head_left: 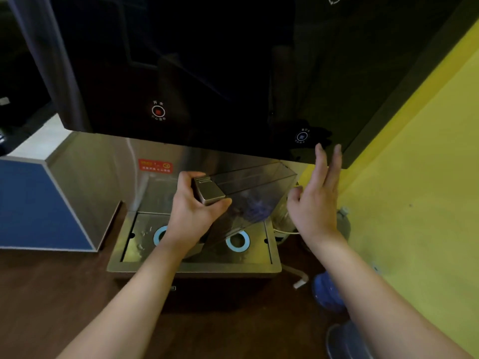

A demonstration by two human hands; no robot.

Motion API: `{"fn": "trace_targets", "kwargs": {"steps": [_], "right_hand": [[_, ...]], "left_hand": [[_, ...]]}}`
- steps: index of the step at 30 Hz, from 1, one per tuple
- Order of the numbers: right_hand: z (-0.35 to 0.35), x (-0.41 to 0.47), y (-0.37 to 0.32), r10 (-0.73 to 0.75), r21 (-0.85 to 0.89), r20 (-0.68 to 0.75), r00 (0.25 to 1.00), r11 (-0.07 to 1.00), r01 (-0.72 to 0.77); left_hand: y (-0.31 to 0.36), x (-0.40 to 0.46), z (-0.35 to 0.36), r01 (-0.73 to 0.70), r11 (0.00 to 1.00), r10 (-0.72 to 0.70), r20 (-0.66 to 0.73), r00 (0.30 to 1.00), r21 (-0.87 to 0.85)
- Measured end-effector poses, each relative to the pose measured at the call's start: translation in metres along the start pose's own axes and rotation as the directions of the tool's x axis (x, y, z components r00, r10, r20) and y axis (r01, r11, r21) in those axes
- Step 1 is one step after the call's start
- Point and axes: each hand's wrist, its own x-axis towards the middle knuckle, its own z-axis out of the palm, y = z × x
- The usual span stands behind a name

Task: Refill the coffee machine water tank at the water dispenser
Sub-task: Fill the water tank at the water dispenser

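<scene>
Here, at the glossy black water dispenser (197, 73): left hand (193, 211) curled round the brushed-metal handle block (208, 191) of the clear plastic rectangular water tank (248, 195), thumb along the block's near edge, fingers wrapped over its far side. Tank held tilted, open end raised toward the dispenser's underside, lower corner hanging over the stainless steel drip tray (193, 266), above the right-hand one of two pale blue rings (238, 240) set in the tray floor; whether resting on the tray, impossible to tell. Water inside: not discernible. Right hand (315, 200) just beside the tank's right wall, raised, fingers straight and spread, gripping nothing, fingertips reaching up near the faint round white-lit button (302, 136) on the black panel but apart from it. Further left on the same panel, a red-lit round button (158, 110); below it, a red warning sticker (155, 165) on the steel back wall. Yellow wall (414, 190) at the right, blue water bottles (329, 291) on the dark wooden floor (51, 294).
</scene>
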Motion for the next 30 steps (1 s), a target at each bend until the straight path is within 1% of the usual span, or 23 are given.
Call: {"fn": "trace_targets", "kwargs": {"steps": [4, 6, 9, 13, 21, 26, 30], "right_hand": [[0.002, 0.009, 0.001, -0.011, -0.060, 0.098, 0.995, 0.998, 0.017], [0.004, 0.011, 0.001, -0.010, -0.068, 0.116, 0.993, 0.998, 0.018], [0.005, 0.012, -0.001, -0.011, -0.085, 0.118, 0.993, 0.996, 0.022], [0.006, 0.010, -0.002, 0.002, -0.156, 0.110, 0.994, 0.988, 0.015], [0.010, 0.013, -0.006, 0.001, -0.190, 0.102, 0.995, 0.982, 0.018], [0.009, 0.013, -0.007, -0.003, -0.184, 0.093, 0.996, 0.983, 0.021], [0.008, 0.012, -0.009, -0.005, -0.154, 0.098, 0.995, 0.988, 0.020]], "left_hand": [[0.005, 0.005, -0.002, -0.033, 0.998, 0.033, -0.005, 0.999, -0.047], [0.006, 0.009, -0.004, -0.040, 0.995, 0.040, 0.004, 0.999, -0.087], [0.010, 0.013, -0.006, -0.030, 0.993, 0.032, 0.008, 0.999, -0.113], [0.016, 0.016, -0.006, -0.041, 0.993, 0.044, 0.018, 0.999, -0.112], [0.022, 0.016, -0.005, -0.065, 0.991, 0.068, 0.022, 0.997, -0.117], [0.023, 0.016, -0.005, -0.062, 0.989, 0.068, 0.046, 0.997, -0.131], [0.024, 0.015, -0.005, -0.058, 0.988, 0.064, 0.039, 0.997, -0.142]]}}
